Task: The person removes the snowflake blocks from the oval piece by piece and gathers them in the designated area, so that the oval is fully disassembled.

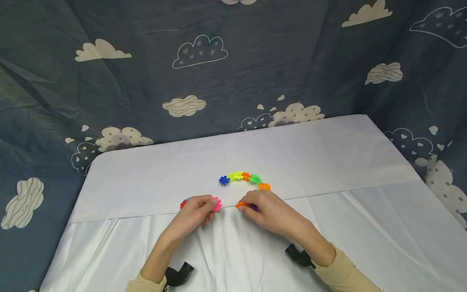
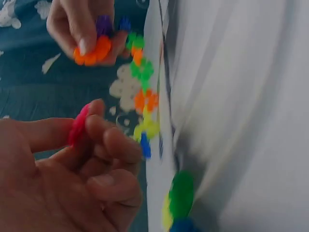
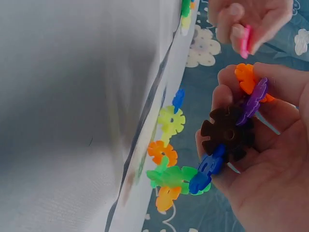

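Note:
My left hand [image 1: 195, 211] pinches a pink notched plastic disc [image 1: 218, 205] between thumb and fingers, edge-on in the left wrist view. In my right hand [image 1: 273, 211] is a short chain of interlocking flower-shaped discs. The right wrist view shows its orange disc [image 3: 246, 78] pinched by the fingertips, then a purple disc [image 3: 254, 100], a dark brown disc [image 3: 226, 134] and a blue disc [image 3: 207, 170] over the palm. A small gap separates the pink and orange discs. Beyond the hands, a curved chain of joined discs [image 1: 246, 176] in blue, yellow, orange and green lies on the table.
Partly hidden behind the left hand are red and blue discs [image 1: 184, 203]. A green disc [image 2: 182, 194] with yellow and blue pieces shows low in the left wrist view. White cloth covers the table [image 1: 321, 154]; a dark cloud-patterned curtain [image 1: 255, 69] hangs behind it.

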A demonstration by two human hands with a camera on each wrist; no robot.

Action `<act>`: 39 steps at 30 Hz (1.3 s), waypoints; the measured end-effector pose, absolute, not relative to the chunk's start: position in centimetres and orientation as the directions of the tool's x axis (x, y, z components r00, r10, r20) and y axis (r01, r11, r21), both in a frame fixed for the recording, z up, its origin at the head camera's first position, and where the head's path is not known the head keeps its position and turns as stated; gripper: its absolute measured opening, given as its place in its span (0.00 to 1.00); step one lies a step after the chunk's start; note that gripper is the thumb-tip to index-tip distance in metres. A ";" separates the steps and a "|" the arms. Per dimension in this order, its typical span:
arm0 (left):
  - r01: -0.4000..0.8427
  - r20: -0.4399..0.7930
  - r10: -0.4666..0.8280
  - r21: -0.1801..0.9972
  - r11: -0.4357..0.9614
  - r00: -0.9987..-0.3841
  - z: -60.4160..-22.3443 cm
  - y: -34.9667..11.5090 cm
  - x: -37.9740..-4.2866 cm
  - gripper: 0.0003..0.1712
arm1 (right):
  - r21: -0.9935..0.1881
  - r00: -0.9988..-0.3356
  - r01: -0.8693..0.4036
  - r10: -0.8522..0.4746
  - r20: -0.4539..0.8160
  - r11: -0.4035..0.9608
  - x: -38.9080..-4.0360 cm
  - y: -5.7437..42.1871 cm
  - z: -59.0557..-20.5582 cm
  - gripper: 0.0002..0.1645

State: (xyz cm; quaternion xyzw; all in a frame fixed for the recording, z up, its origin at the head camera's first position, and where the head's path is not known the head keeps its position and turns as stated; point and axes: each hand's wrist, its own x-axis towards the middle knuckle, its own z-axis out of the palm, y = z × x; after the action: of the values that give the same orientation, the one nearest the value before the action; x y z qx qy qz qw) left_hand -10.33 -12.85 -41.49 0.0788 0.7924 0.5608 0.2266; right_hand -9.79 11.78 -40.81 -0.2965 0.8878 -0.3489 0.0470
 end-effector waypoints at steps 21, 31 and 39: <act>0.090 -0.176 0.340 0.765 0.638 -0.924 -40.9 -17.3 -11.4 0.06 | -0.683 -0.812 -0.462 -0.580 0.068 0.566 -10.2 12.0 -41.1 0.13; 0.284 0.029 0.399 0.750 0.598 -0.917 -40.9 -11.3 -9.0 0.09 | -0.728 -0.765 -0.439 -0.644 -0.005 0.527 -9.9 11.6 -40.8 0.10; 0.305 0.004 0.504 0.800 0.516 -0.864 -41.3 -10.7 -8.8 0.07 | -0.778 -0.746 -0.414 -0.665 -0.006 0.471 -9.8 11.6 -40.7 0.09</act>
State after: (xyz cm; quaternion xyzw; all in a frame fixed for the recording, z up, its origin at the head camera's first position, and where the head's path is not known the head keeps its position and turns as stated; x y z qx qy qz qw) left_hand -8.84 -10.73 -41.27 0.2345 0.8630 0.4324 0.1151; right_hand -9.83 11.60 -40.67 -0.3200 0.8434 -0.4023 0.1560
